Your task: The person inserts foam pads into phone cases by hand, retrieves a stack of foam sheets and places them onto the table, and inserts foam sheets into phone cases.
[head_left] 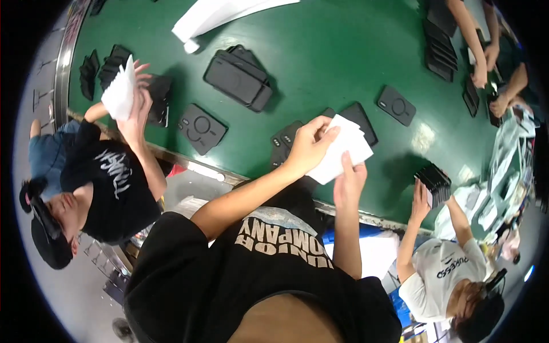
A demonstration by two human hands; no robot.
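Observation:
Both my hands hold a small stack of white paper sheets (346,146) above the near edge of the green table (309,63). My left hand (311,147) pinches the stack at its left side. My right hand (350,182) grips its lower right edge, thumb lying on top. The sheets are slightly fanned at the upper right. Just beyond the stack lies a black phone case (361,123). More black phone cases (283,143) lie left of my left hand, partly hidden by it.
A pile of black phone cases (237,77) stands farther back, with single cases (202,128) (396,106) either side. At left a co-worker's hand (137,111) holds white sheets; at right another co-worker holds a black stack (433,184). White sheeting (229,20) lies at the back.

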